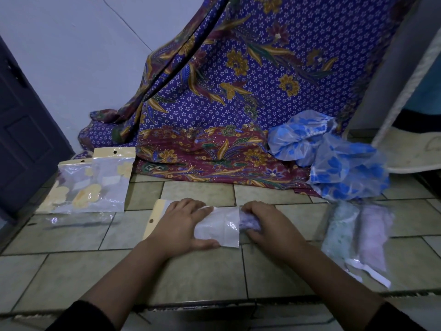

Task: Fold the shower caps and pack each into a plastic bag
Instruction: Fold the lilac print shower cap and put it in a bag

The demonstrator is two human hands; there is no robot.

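1. The left hand [183, 225] reaches forward on a bare forearm with a dark sleeve at the elbow. It lies palm down over a plastic bag [223, 229] on the tiled floor [191, 278].
2. Its fingers run along the bag's far edge and its thumb along the near edge, so it seems to clasp the stuffed bag between them, though the blur leaves the grip unsure.
3. The right hand [269, 225] sits at the bag's open end, just right of the left hand. Its fingers are curled round a lilac shower cap [245, 223], which lies partly inside the bag's mouth.
4. A cream header card [155, 218] with a punched hole shows from under the left wrist.
5. Right of the right hand lie two packed bags [358, 232]; their white strips [372, 273] are too blurred to read.
6. Beyond the right hand, blue-flowered shower caps [346, 170] rest against a batik cloth [214, 91].
7. Beyond and left of the left hand lie empty bags [95, 185] printed with yellow flowers.
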